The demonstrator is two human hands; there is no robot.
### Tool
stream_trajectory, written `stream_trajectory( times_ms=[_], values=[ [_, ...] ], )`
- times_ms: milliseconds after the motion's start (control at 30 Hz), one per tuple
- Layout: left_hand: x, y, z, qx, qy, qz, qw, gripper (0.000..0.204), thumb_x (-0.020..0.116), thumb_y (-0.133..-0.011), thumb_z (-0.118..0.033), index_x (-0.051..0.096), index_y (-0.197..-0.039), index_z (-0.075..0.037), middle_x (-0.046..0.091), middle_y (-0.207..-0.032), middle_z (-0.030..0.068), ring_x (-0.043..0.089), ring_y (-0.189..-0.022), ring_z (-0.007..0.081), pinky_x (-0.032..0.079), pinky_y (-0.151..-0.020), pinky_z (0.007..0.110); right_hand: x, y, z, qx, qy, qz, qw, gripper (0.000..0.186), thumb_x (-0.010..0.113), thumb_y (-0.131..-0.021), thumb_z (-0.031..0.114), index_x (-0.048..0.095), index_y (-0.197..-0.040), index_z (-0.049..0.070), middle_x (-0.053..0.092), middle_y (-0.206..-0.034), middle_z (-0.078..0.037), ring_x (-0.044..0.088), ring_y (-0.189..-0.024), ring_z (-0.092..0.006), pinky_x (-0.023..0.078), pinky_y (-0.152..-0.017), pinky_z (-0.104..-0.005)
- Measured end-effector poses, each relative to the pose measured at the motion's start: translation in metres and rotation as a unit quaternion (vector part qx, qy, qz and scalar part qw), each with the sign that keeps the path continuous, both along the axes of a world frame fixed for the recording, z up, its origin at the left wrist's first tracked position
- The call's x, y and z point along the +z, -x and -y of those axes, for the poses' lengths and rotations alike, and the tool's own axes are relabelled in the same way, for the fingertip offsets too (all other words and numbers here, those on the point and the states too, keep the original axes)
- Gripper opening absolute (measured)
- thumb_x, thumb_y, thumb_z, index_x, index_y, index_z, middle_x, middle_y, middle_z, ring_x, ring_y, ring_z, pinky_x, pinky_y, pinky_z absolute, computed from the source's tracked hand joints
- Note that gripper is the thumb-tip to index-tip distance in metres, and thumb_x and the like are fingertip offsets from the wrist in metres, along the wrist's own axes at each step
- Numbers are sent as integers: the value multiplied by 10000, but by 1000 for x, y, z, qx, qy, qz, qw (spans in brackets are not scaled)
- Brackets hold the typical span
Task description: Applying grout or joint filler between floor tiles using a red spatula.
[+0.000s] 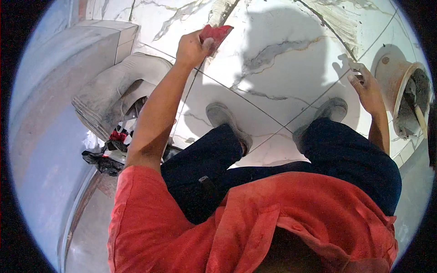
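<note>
My left hand is closed on a flat red scraper-like piece with an uneven edge, held between thumb and fingers. It is over a tile joint near a smeared band of pale paste. To the right, my right hand is low over the floor, its dusty fingers bent and apart, with nothing visible in them. Its fingertips are close to the end of a dark joint, which has pale paste smeared beside it. The white, grey-veined tiles carry my shadow.
A dusty bucket stands right of my right hand, with a light-handled tool inside. At left lies a bulky grey sack-like thing. Black plastic and other clutter lie below it. A raised ledge runs along the left. My shoes are between my hands.
</note>
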State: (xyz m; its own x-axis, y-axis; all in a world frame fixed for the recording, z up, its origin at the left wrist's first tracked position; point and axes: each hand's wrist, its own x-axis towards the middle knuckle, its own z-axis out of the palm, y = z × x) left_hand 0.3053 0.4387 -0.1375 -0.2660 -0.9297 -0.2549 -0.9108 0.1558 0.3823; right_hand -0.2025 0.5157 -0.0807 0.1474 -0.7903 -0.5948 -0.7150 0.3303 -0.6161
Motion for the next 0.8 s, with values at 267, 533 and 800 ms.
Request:
stream_trajectory(
  times_ms=[267, 533, 800],
  values=[
    [11, -16, 36, 127, -30, -70, 989, 296, 689, -831, -306, 708, -937, -30, 696, -855, 204, 671, -815, 367, 526, -725, 422, 4, 11, -4, -5, -11, -27, 1000, 430, 581, -966, 282, 513, -1296, 14, 613, -1170, -168, 625, -981, -249, 479, -875, -359],
    [2, -6, 58, 135, 102, 94, 981, 319, 682, -821, -330, 695, -922, -28, 696, -848, 193, 667, -813, 387, 527, -745, 452, 8, 5, 3, -23, -25, 18, 999, 436, 593, -959, 266, 509, -1288, -8, 605, -1162, -179, 628, -1007, -268, 483, -875, -369],
    [-16, 34, 46, 7, 51, 81, 995, 333, 681, -818, -354, 688, -925, -39, 696, -848, 198, 674, -833, 371, 531, -771, 435, -4, 19, -2, -2, -11, 14, 1000, 449, 591, -961, 277, 500, -1294, -10, 608, -1153, -168, 615, -1007, -259, 470, -903, -366]
  ],
)
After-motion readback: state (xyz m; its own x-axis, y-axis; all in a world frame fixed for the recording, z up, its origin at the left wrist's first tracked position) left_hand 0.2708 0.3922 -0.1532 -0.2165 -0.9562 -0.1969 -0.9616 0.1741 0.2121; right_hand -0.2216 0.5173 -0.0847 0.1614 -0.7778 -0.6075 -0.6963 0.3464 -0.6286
